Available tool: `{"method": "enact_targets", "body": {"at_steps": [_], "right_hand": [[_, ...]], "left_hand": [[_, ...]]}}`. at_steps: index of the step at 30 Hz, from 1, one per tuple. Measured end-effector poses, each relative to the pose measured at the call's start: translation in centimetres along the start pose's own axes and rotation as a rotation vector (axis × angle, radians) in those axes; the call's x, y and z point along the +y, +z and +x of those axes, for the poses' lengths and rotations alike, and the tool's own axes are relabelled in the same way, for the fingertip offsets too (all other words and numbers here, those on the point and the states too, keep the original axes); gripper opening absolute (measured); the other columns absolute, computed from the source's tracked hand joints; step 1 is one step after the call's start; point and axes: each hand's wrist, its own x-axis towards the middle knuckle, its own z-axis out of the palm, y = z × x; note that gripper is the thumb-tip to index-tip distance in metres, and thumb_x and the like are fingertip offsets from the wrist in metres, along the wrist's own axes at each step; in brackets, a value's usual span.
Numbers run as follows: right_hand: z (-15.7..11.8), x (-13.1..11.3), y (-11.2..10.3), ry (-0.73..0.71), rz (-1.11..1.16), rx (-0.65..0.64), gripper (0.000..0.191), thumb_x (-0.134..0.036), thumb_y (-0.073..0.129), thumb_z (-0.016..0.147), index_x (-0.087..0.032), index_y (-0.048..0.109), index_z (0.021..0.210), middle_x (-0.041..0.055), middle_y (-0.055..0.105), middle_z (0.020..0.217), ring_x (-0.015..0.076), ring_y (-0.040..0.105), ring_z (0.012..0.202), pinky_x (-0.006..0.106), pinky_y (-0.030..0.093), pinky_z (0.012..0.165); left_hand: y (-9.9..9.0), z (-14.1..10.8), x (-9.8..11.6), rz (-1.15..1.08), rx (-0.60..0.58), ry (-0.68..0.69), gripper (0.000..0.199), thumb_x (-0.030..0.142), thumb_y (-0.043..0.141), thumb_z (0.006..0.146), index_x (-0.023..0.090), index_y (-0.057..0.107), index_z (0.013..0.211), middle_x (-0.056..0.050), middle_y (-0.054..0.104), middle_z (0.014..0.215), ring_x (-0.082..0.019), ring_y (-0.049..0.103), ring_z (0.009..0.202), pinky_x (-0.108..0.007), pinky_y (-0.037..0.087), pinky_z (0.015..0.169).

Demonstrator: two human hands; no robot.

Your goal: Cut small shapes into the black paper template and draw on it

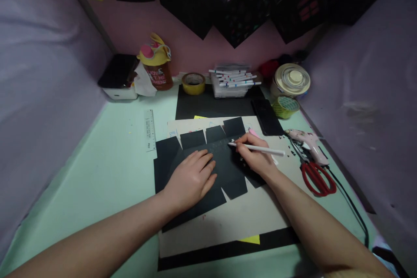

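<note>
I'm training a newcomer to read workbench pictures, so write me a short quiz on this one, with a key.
1. Multiple choice: what is in the right hand?
A) a ruler
B) a slim white pen-shaped tool
C) a tape roll

2. True or false: the red-handled scissors lie under the left hand.

3. Open question: where does the left hand rest?

Key
1. B.
2. False; the red-handled scissors lie on the right, beside the glue gun.
3. On the notched black sheet.
</note>
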Motion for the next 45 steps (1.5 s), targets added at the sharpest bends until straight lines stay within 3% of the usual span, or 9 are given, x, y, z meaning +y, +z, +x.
{"method": "enact_targets", "body": {"at_steps": [13, 45], "right_hand": [[0.02, -0.03, -0.04, -0.053, -0.026, -0.026, 0.018, -0.026, 0.053, 0.081, -0.02, 0.058, 0.065, -0.0018, 0.061, 0.063, 0.014, 0.055, 0.061, 0.025, 0.04, 0.057], [0.03, 0.09, -0.15, -0.027, -0.044, -0.009, 0.018, -0.025, 0.053, 0.081, -0.021, 0.057, 0.065, -0.0012, 0.061, 0.063, 0.0154, 0.057, 0.062, 0.025, 0.041, 0.056]], "left_hand": [[0.2, -0.19, -0.04, 0.021, 0.01, 0.001, 0.026, 0.024, 0.05, 0.093, 0.01, 0.065, 0.109, -0.014, 0.065, 0.117, -0.028, 0.059, 0.115, -0.047, 0.049, 0.1], [0.25, -0.23, 0.02, 0.027, 0.008, -0.006, 0.027, 0.025, 0.051, 0.093, 0.009, 0.065, 0.108, -0.014, 0.066, 0.116, -0.028, 0.06, 0.114, -0.046, 0.049, 0.1]]}}
